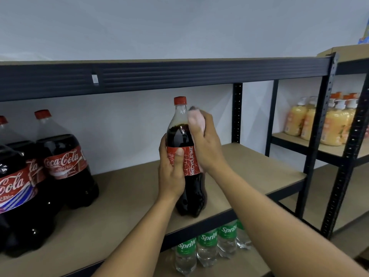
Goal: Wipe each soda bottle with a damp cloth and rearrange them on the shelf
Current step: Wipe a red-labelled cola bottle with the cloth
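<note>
- My left hand [171, 170] grips the bottle [191, 196] at its red label, with my thumb across the front.
- My right hand [205, 144] is curled round a pale pink cloth [194, 118], pressing it to the bottle's shoulder and right side.
- The bottle stands upright near the front edge of the shelf [123, 196], well apart from the colas [65, 162] at left.
- Sprites [207, 246] stand on the level below.
- Pump bottles [331, 124] stand far right.

Close head-worn view toward the shelf [259, 162]

Orange pump bottles [331, 124] on neighbouring rack [289, 139], white wall [179, 27]
</note>
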`<state>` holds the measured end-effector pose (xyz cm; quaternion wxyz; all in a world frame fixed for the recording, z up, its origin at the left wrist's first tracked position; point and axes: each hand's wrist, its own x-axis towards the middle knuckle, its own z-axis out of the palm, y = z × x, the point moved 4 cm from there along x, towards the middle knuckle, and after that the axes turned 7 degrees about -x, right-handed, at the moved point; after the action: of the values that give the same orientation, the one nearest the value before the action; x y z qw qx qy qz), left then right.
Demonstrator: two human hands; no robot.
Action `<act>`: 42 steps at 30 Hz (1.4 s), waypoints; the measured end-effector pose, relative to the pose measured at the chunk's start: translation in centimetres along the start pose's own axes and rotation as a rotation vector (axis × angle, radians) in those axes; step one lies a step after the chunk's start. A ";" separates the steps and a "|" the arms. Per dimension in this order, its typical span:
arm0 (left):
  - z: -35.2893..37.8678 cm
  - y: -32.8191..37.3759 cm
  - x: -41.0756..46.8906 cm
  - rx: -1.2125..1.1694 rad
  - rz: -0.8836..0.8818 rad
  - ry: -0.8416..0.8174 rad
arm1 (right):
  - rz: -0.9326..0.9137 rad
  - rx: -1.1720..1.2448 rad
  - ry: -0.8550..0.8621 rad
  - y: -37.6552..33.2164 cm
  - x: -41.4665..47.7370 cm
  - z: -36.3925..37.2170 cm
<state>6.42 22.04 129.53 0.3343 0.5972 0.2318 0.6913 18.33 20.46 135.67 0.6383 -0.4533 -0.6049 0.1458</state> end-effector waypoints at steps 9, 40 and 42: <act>1.5 -1.1 -1.0 0.142 -0.051 0.131 | 0.248 0.166 0.019 7.4 -8.1 0.7; 1.4 -1.8 1.0 0.100 -0.084 -0.171 | 0.054 -0.043 0.025 0.2 1.0 -2.2; 1.8 -1.8 0.8 -0.011 -0.102 -0.203 | 0.014 -0.071 0.017 -0.6 1.6 -2.2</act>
<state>8.43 23.72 129.08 0.3940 0.6498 0.2232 0.6105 20.52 20.44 137.44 0.6260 -0.4810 -0.6010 0.1249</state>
